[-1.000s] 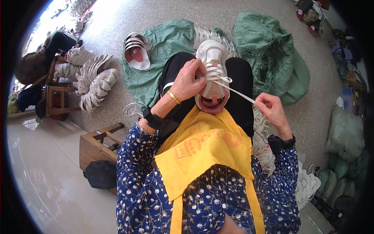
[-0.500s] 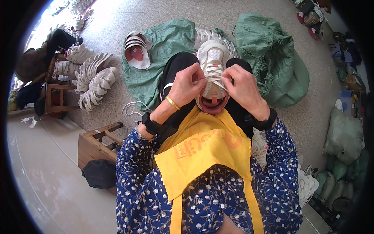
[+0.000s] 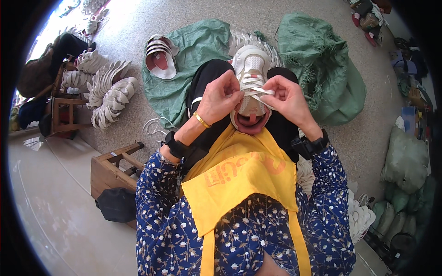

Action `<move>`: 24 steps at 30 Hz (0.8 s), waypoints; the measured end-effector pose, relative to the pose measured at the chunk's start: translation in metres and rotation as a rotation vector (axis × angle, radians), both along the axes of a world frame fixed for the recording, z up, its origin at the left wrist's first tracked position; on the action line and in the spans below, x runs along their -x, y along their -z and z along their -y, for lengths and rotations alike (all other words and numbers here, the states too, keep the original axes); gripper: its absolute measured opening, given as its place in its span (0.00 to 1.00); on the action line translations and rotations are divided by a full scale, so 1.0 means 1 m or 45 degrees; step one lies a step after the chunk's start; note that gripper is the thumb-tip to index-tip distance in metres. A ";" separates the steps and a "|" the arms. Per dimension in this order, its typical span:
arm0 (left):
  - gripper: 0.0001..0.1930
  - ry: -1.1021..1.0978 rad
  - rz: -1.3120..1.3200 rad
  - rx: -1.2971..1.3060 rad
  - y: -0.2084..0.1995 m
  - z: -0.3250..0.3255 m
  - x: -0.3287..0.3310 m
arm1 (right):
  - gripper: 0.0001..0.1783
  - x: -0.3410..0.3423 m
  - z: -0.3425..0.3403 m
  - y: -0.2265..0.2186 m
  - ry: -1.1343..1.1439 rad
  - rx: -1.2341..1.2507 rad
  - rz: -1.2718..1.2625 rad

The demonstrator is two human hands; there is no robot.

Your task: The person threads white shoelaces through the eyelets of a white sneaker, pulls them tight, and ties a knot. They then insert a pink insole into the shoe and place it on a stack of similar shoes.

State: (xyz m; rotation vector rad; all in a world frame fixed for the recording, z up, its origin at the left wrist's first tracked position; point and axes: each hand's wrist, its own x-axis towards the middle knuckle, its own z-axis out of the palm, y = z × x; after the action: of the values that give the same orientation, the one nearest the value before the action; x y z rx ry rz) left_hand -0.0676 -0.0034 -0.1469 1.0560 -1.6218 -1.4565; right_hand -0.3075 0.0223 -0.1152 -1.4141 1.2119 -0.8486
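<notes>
So I've got a white mesh-and-panel shoe with a dusty-pink lining propped between my knees, in black trousers, toe pointing away and the opening facing me, right by my yellow cloth apron. Can't see from up here whether there's a sole on it.

My right grip has thumb and forefinger pinched on a flat white lace, just off the right edge of the lacing. My left grip is curled in at the left edge, fingertips against the shoe, but I honestly can't tell if there's lace between them.

Handling-wise I'd guess the shoe is light, the mesh soft and a bit floppy, the toe somewhat stiffer. Nothing fragile about it, but it'd probably twist if tugged from one side, so I'd steady it by the eyelet edge. The lace looks limp and maybe a little slick: best pinched flat, close to the eyelets.

Past my knees there's a crumpled green woven sack.
</notes>
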 end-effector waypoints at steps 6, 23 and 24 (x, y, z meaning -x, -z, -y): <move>0.10 0.094 -0.262 -0.206 -0.007 0.002 -0.009 | 0.19 -0.009 0.002 -0.006 0.040 0.195 -0.383; 0.14 -0.012 0.312 0.178 -0.029 -0.025 -0.040 | 0.12 -0.012 -0.025 -0.011 0.120 0.297 -0.539; 0.14 -0.017 0.334 0.199 -0.031 -0.025 -0.034 | 0.11 -0.011 -0.027 -0.013 0.110 0.285 -0.563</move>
State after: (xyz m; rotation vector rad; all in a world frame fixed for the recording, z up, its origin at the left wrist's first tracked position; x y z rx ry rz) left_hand -0.0338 0.0215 -0.1155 1.2025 -1.8742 -1.1984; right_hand -0.2963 0.0498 -0.1026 -1.8062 1.5550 -0.7697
